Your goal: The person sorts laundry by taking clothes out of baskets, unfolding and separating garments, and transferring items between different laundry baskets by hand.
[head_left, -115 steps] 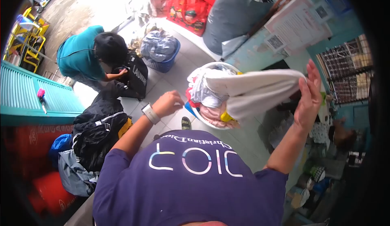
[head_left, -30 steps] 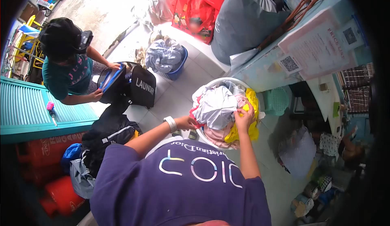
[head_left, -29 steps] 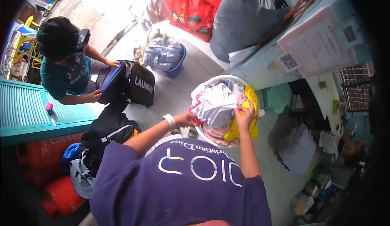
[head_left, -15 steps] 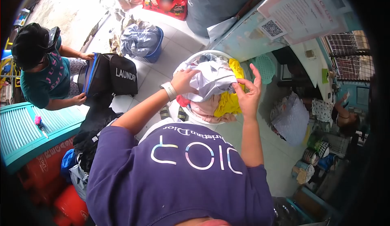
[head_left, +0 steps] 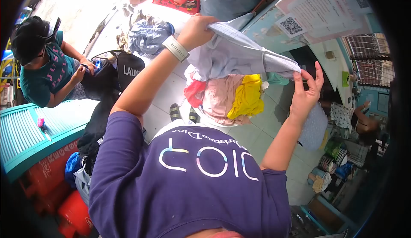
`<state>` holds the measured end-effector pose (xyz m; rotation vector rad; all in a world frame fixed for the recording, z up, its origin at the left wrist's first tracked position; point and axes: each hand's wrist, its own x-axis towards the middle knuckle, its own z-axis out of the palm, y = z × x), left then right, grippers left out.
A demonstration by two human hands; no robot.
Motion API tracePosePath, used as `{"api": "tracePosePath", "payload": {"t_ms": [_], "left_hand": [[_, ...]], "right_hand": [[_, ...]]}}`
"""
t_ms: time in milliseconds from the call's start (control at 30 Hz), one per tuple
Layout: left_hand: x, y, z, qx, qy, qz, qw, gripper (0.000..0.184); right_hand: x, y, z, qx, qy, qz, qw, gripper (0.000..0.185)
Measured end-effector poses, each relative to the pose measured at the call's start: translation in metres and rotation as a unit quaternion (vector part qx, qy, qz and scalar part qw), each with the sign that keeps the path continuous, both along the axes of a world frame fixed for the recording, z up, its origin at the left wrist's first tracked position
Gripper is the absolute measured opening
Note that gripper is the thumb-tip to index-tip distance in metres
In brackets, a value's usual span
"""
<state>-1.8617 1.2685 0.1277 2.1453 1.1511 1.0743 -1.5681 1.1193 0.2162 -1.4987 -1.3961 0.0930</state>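
A pale bluish-white garment (head_left: 244, 56) is stretched out between my two hands above a pile of clothes. My left hand (head_left: 197, 32), with a pale watch on its wrist, is closed on the garment's upper left end. On the other side, my right hand (head_left: 307, 86) pinches the far right corner between thumb and finger, its other fingers raised. Below the garment lie a pink cloth (head_left: 218, 99), a yellow cloth (head_left: 248, 99) and a red cloth (head_left: 195, 93). The container under the pile is mostly hidden.
To the left, a person in a teal shirt (head_left: 43, 75) handles a black laundry bag (head_left: 128, 71). Crumpled clothes (head_left: 147, 37) sit beyond it. A price list (head_left: 325, 13) is at the upper right, with another person (head_left: 366, 120) at the far right. Dark clothes (head_left: 92, 135) hang at left.
My hands have moved apart, lifting the pale garment off the pile and spreading it. My left hand rose; my right went rightward. The other person's hands have come together at the bag.
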Motion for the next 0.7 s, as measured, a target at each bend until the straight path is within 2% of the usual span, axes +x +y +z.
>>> {"api": "tracePosePath", "payload": {"t_ms": [133,200,300,367,400,433,467,500,533,567,600,633,667,700], "left_hand": [[0.014,0.000,0.003,-0.063,-0.024,0.023,0.997,0.031],[0.026,-0.006,0.007,-0.085,0.008,0.032,0.996,0.031],[0.049,-0.022,0.014,-0.107,0.017,-0.074,0.991,0.036],[0.058,-0.039,0.026,-0.115,-0.005,-0.149,0.982,0.035],[0.061,-0.046,0.032,-0.128,-0.031,-0.191,0.973,0.029],[0.058,-0.052,0.040,-0.127,-0.030,-0.188,0.973,0.029],[0.054,-0.058,0.049,-0.205,-0.102,-0.220,0.948,0.028],[0.049,-0.060,0.058,-0.281,-0.173,-0.250,0.910,0.026],[0.038,-0.058,0.066,-0.328,-0.165,-0.257,0.894,0.026],[0.031,-0.051,0.061,-0.323,-0.198,-0.282,0.881,0.029],[0.020,-0.043,0.056,-0.252,-0.141,-0.260,0.921,0.033],[0.008,-0.038,0.053,-0.178,-0.083,-0.235,0.952,0.038],[0.001,-0.040,0.054,-0.102,-0.036,-0.206,0.972,0.048],[-0.005,-0.041,0.047,-0.102,-0.036,-0.207,0.972,0.048]], "right_hand": [[0.012,0.005,-0.029,-0.037,-0.078,-0.060,0.994,0.015],[0.026,0.007,-0.060,-0.117,-0.109,-0.076,0.984,0.019],[0.004,0.006,-0.093,-0.323,-0.194,-0.076,0.923,0.026],[-0.009,0.001,-0.150,-0.291,-0.276,-0.003,0.916,0.038],[-0.022,0.003,-0.154,-0.290,-0.276,0.000,0.916,0.038],[-0.038,0.006,-0.159,-0.240,-0.109,0.080,0.961,0.043],[-0.050,0.008,-0.161,-0.181,0.063,0.157,0.969,0.050],[-0.058,0.011,-0.151,-0.181,0.064,0.159,0.968,0.050],[-0.066,0.015,-0.128,-0.191,0.161,0.167,0.954,0.056],[-0.071,0.018,-0.105,-0.198,0.257,0.172,0.930,0.062],[-0.065,0.023,-0.087,-0.220,0.270,0.229,0.909,0.054],[-0.070,0.026,-0.067,-0.219,0.270,0.228,0.909,0.054],[-0.078,0.030,-0.047,-0.178,0.306,0.304,0.885,0.046],[-0.085,0.033,-0.033,-0.136,0.338,0.377,0.852,0.039]]}}
